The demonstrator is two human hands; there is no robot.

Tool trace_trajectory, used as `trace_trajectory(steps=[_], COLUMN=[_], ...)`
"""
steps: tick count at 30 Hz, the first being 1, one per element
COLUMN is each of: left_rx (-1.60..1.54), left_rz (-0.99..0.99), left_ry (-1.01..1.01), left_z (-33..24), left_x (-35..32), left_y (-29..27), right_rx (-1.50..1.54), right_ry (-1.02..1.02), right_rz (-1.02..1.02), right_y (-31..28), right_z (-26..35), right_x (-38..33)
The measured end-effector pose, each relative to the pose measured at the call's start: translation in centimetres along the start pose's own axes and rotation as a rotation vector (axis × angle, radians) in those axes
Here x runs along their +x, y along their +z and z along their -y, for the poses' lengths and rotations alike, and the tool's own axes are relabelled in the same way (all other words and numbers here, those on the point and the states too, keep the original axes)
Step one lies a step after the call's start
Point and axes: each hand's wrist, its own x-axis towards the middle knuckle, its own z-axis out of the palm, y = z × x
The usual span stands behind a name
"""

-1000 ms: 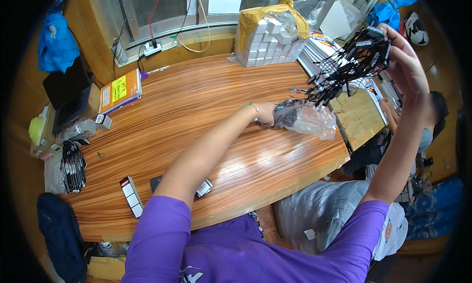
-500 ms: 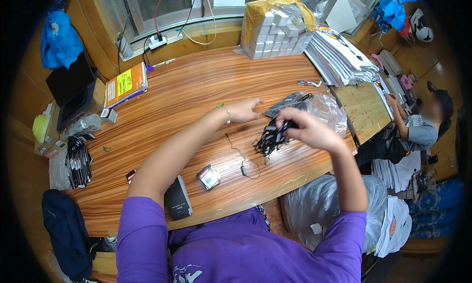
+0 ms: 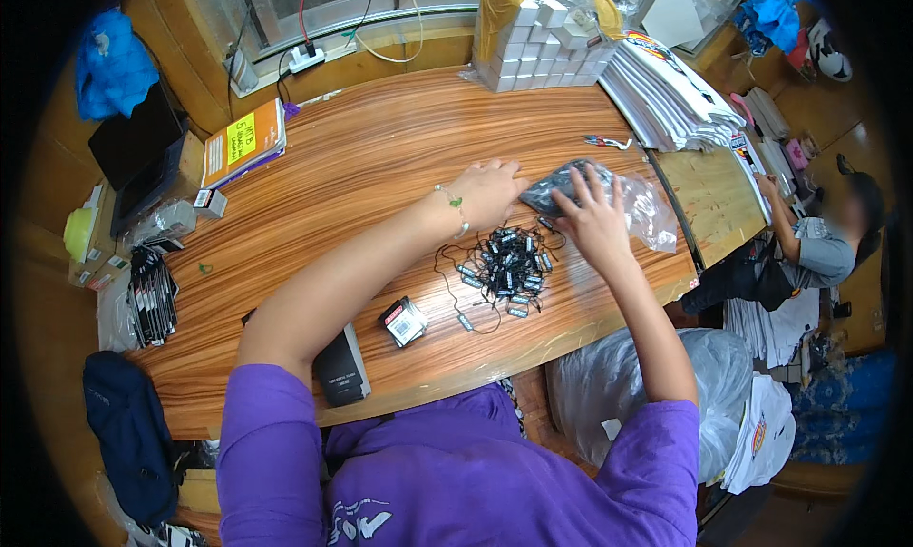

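- Currently, the right hand (image 3: 599, 225) lies over the clear bag (image 3: 556, 187) with its fingers spread; its grip looks loose, pressing from above rather than clenched.
- The left hand (image 3: 483, 200) is just beside the bag's left end, fingers reaching toward it; its grip is released, with nothing seen in it. Whether the fingertips touch the plastic, I cannot tell.
- The bag lies on the right part of the wooden counter (image 3: 399, 124), dark contents at its left end and crumpled, see-through plastic trailing to the right.
- A pile of black corded tags (image 3: 514, 266) sits on the counter just below both hands, nearer the person's body than the bag. Its cords are tangled, and the tags carry pale print.
- One loose cord loops out from the pile's left side, with a single tag (image 3: 464, 322) on it.
- Left of that tag is a small stack of labels (image 3: 405, 322), and farther left a black box (image 3: 341, 371), partly behind the left forearm.
- Beyond the bag lies a small tool with red on it (image 3: 607, 142).
- At the far edge stand white boxes (image 3: 533, 67) in a plastic wrapper with yellow tape, next to folded white fabric (image 3: 666, 100).
- Off to the right, a co-worker (image 3: 825, 247) in a grey top sits by another work surface (image 3: 706, 205).
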Motion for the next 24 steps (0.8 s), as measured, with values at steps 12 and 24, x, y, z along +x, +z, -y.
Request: trace_trajectory(steps=[12,24], left_rx=[-0.037,-0.208], left_rz=[-0.148,-0.477], left_ry=[-0.016,-0.443], left_z=[0.0,-0.3], left_x=[-16.4,-28.9], left_y=[-7.2,-10.0], right_rx=[0.534,1.305], right_ry=[0.303,0.276], right_rz=[-0.259,-0.034], right_y=[3.1,-7.9], right_z=[-7.6,-0.6], right_x=[-1.6,-0.2])
